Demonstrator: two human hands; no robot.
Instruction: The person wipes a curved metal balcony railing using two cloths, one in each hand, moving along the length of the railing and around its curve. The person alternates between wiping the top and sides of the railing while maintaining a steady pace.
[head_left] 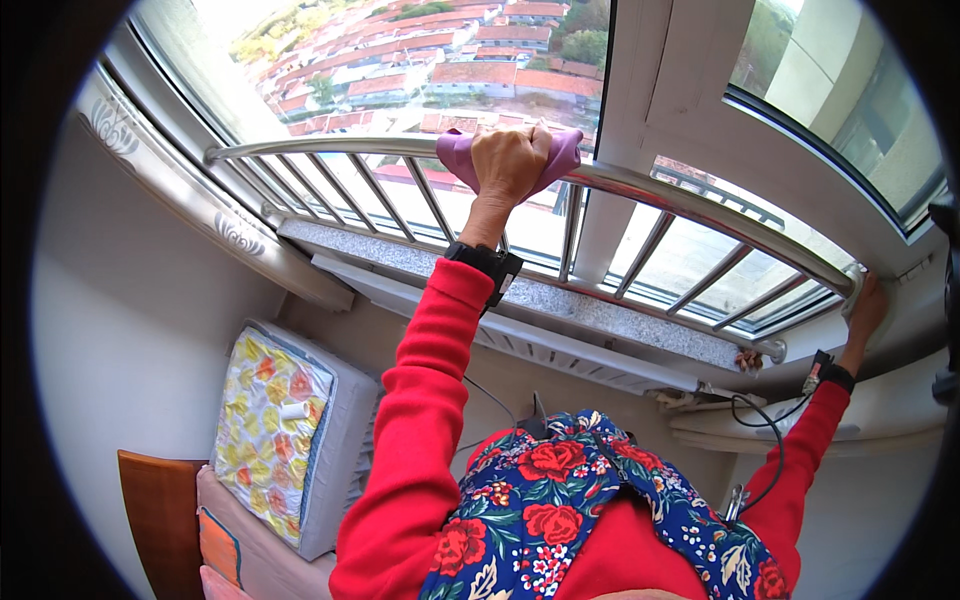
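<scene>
My left hand (508, 162) is closed over a purple cloth (461, 158), which is wrapped round the top bar of a stainless-steel railing (690, 192) in front of the window. The cloth's ends stick out on both sides of my fist. At the railing's right end, beside the wall, my right hand (870, 308) closes round the end of the bar, with its fingers partly hidden. Black bands with small devices and cables sit on both wrists.
A granite sill (560, 300) and a white radiator (560, 345) lie below the railing. Curtains (215, 215) hang at both sides. At lower left, a white box-shaped item with a flowered cover (262, 430) stands by a wooden headboard (160, 510). A cable dangles near my right arm.
</scene>
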